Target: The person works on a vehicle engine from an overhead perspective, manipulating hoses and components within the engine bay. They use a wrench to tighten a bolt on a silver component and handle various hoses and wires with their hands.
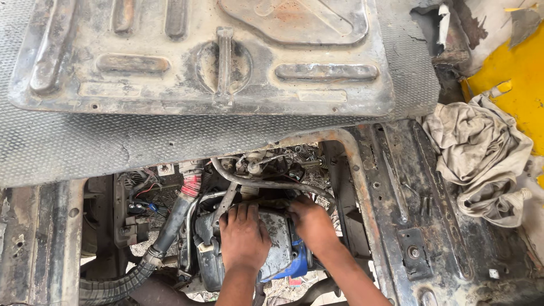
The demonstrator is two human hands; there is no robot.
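Note:
I look down into an open engine bay. My left hand (243, 237) lies flat with fingers spread on top of a grimy grey engine cover (279, 245). My right hand (310, 222) grips the cover's far right edge, fingers curled over it. A blue part (298, 263) shows just below the cover, between my forearms. A thin curved metal pipe (266, 182) arches over the cover, just beyond my fingertips.
A raised dirty metal panel (198, 56) on a grey mat spans the top. A black ribbed hose (164, 238) runs down at the left, with wires beside it. A crumpled beige rag (481, 153) lies on the rusty floor panel (396, 187) at right, by a yellow surface (521, 79).

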